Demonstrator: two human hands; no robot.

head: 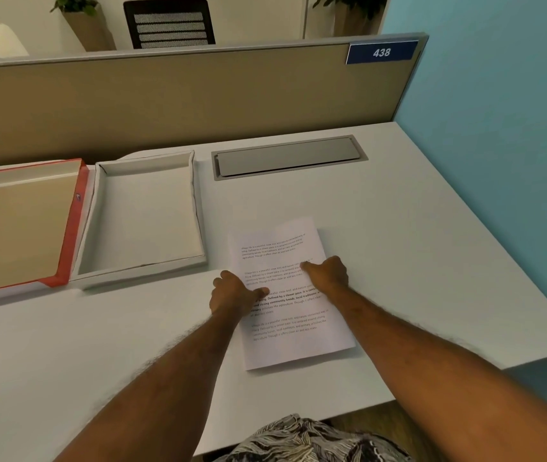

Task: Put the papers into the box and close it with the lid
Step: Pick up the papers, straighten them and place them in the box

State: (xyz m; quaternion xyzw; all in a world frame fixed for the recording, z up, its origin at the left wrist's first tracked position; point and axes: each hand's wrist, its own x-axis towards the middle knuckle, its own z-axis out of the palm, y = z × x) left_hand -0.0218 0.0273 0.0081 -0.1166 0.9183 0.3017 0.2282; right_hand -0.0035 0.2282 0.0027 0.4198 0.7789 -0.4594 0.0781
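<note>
Papers [290, 295] lie flat on the white surface [415, 245], printed side up, just right of the box [147, 215]; step in hand looks like the pick-up, w/ nothing in the box yet; left hand [234, 293] sits on the stack's left edge, thumb on top of the sheet, fingers curled at the edge, gripping or about to, can't tell which; right hand [327, 276] rests on the right edge, knuckles bent, fingertips pressing the page; neither hand has lifted anything; next move prob. calls for pinching both edges evenly so sheets stay squared, then carrying left & lowering into the box; after that the red lid [77, 225], lying inside-up just left of the box, needs flipping over it; counts: 1 stack of papers (no. of sheets unclear), 1 box, 1 lid, 2 hands.
</note>
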